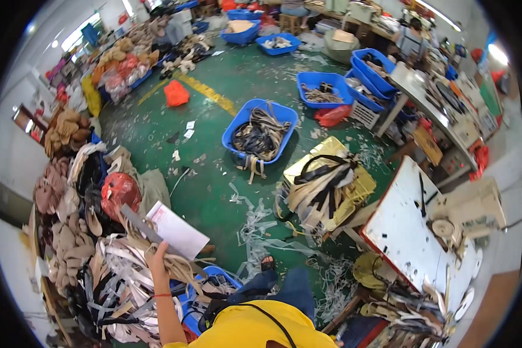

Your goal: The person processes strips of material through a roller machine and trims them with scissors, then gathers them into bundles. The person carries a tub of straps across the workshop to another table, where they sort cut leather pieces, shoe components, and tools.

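We see the left hand (156, 255) at the end of a forward-stretched bare forearm (168, 316), at the lower corner of a white rectangular printed paper sheet (180, 233), beside long tan flat strips (182, 269); its fingertips are hard to make out, so we cannot tell whether it pinches sheet or strips; the right hand lies outside our view.

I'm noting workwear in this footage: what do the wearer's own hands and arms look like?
The left hand is ungloved, with a thin red band around the otherwise bare forearm, near the wrist. The shirt is yellow. The right hand can't be made out.
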`<action>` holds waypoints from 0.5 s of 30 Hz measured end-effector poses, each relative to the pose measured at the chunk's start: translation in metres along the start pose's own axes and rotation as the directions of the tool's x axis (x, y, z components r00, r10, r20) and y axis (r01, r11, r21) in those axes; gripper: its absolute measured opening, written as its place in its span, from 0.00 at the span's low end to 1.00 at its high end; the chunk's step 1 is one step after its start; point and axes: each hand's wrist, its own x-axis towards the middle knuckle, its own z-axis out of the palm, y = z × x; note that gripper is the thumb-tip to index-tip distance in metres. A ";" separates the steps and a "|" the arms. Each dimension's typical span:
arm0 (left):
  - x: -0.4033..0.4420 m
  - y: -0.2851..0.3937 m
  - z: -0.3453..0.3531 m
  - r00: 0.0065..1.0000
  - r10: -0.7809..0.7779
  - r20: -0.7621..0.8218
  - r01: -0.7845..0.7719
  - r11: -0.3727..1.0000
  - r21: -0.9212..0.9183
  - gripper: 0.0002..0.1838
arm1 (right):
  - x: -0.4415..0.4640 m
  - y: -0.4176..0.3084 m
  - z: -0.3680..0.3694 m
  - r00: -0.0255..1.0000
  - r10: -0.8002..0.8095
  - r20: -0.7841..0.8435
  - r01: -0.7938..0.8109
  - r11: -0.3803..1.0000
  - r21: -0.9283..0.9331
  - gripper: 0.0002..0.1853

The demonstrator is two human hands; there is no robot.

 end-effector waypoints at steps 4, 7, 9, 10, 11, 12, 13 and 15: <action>0.070 0.008 0.032 0.999 -0.041 0.010 0.041 0.999 -0.009 0.08 | 0.000 -0.100 -0.036 0.988 -0.065 0.140 0.073 0.996 -0.048 0.33; 0.128 0.008 0.076 0.997 -0.055 0.054 0.066 0.966 -0.249 0.07 | 0.016 -0.176 -0.055 0.980 -0.058 0.188 0.056 0.998 0.018 0.34; 0.175 0.000 0.103 0.995 -0.069 0.072 0.091 0.927 -0.365 0.19 | 0.020 -0.236 -0.080 0.977 -0.033 0.210 0.012 0.995 0.101 0.35; 0.199 -0.004 0.118 0.991 -0.100 0.089 0.129 0.889 -0.439 0.23 | 0.026 -0.264 -0.088 0.968 -0.058 0.243 0.020 0.988 0.155 0.35; 0.223 -0.004 0.134 0.986 -0.125 0.112 0.163 0.878 -0.451 0.25 | 0.018 -0.297 -0.114 0.958 -0.082 0.274 0.025 0.978 0.206 0.35; 0.248 -0.001 0.152 0.979 -0.150 0.138 0.197 0.867 -0.458 0.27 | 0.016 -0.326 -0.129 0.946 -0.106 0.306 0.024 0.966 0.259 0.35; 0.274 0.000 0.173 0.971 -0.169 0.169 0.229 0.855 -0.465 0.29 | 0.042 -0.352 -0.109 0.971 -0.066 0.229 0.017 0.978 0.210 0.35; 0.340 -0.015 0.222 0.965 -0.159 0.208 0.240 0.856 -0.458 0.29 | 0.050 -0.428 -0.127 0.979 -0.119 0.163 0.076 0.966 0.248 0.34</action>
